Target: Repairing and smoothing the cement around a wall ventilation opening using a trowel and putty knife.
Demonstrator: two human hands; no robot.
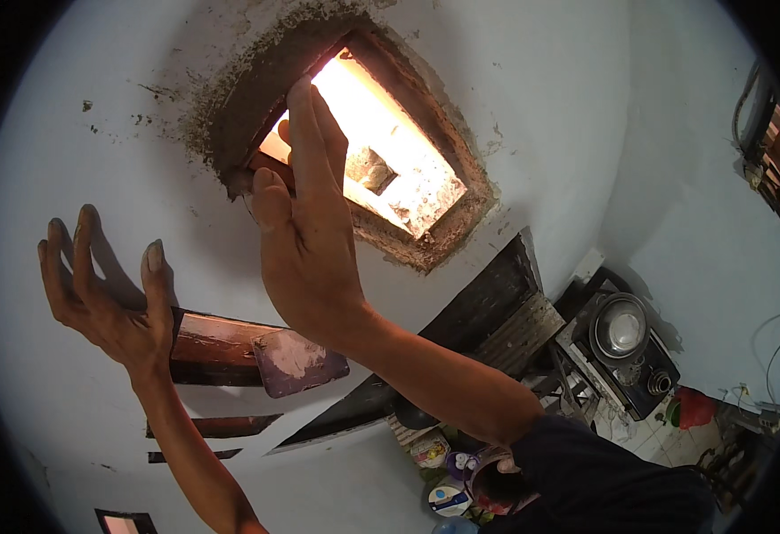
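Note:
A small wall opening (pixel 390 151) with a reddish-brown frame glows with bright light in the upper middle, rough grey mortar (pixel 265 98) around it. In front of its left side is my right hand (pixel 314 236), fingers stretched upward and thumb apart. Its fingertips reach the upper left of the frame; whether they press on it cannot be made out. The thumb tip is near the frame's lower left corner. Further left, my left hand (pixel 118 307) is raised by the white wall (pixel 69 187), fingers spread and holding nothing. Its fingertips seem close to the wall, but contact is unclear.
Below my hands are a reddish-brown wooden frame (pixel 216 343) and a mortar-smeared flat board (pixel 301 360). A stove (pixel 653 383) with a metal pot (pixel 620 327) stands lower right. Bowls and packages (pixel 448 498) crowd the bottom; a dark slanted panel (pixel 461 320) crosses the middle.

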